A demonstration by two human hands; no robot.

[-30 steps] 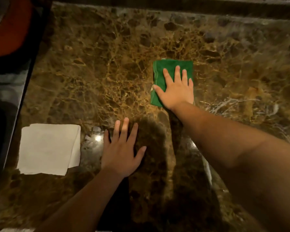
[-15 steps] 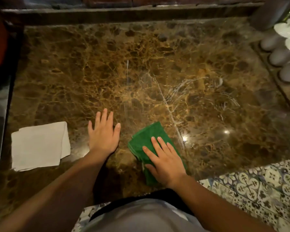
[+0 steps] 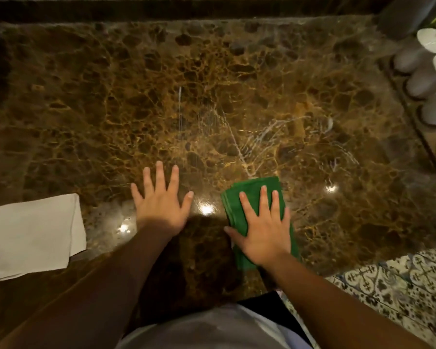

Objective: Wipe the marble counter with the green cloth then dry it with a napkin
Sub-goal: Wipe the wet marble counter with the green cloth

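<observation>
The brown marble counter (image 3: 237,91) fills the view, with wet streaks near its middle. A folded green cloth (image 3: 252,191) lies near the counter's front edge. My right hand (image 3: 261,227) presses flat on the cloth, fingers spread over it. My left hand (image 3: 160,205) rests flat and open on the bare marble, just left of the cloth. A white napkin (image 3: 33,235) lies on the counter at the far left, apart from both hands.
Several white rounded objects (image 3: 423,71) stand along the counter's right side. A dark raised ledge (image 3: 186,8) runs along the back. Patterned floor tiles (image 3: 400,285) show beyond the front right edge. My grey shirt (image 3: 212,328) is at the bottom.
My right hand slid the green cloth from the far middle of the counter back to the front edge, then slightly right. My left hand stayed flat on the marble.
</observation>
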